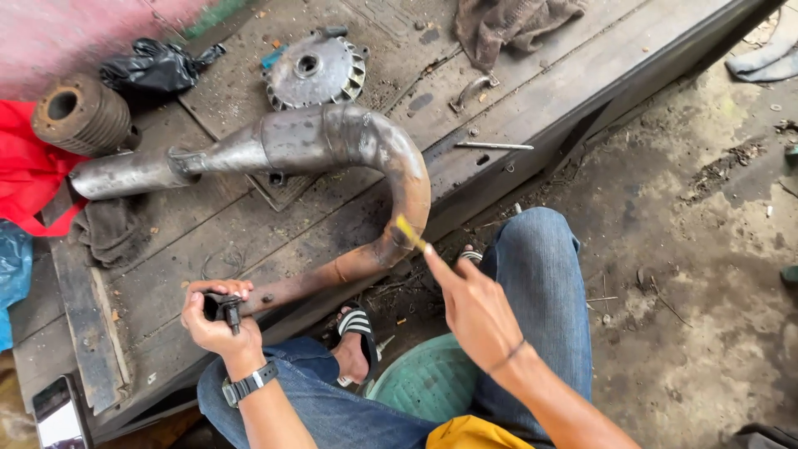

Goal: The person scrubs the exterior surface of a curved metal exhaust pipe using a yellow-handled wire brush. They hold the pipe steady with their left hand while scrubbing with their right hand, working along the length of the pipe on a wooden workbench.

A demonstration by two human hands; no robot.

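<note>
Hands are both engaged at the near edge of a worn, dark wooden platform (274, 224). The left hand (218, 320), wearing a black wristwatch (249, 384), is closed around a small black metal fitting (229, 311), thumb and fingers curled over it, just beside the rusty lower end of a long curved grey metal exhaust pipe (332, 145). The right hand (478, 312), with a thin dark band at the wrist, pinches a small yellow strip-like object (409, 232) between thumb and fingertips and holds it against the outer bend of the pipe; what the strip is cannot be determined.

The pipe lies on the platform, its narrow end pointing left, its fat middle section near the centre, and its bend sweeping down toward the person's knees.

Other items on the platform: a round finned grey metal cover (316, 71) behind the pipe, a rusty ribbed cylindrical part (81, 115) at the far left, a crumpled black plastic bag (158, 66), a brown rag (507, 23) at the top, and a thin metal rod (494, 146). A red cloth (29, 170) hangs at the left edge, and a mobile phone (60, 413) rests at the lower left corner.

The person wears blue jeans (540, 274) and striped black sandals (357, 323), seated on a green plastic stool (424, 382) over a stained concrete floor (706, 249).
</note>
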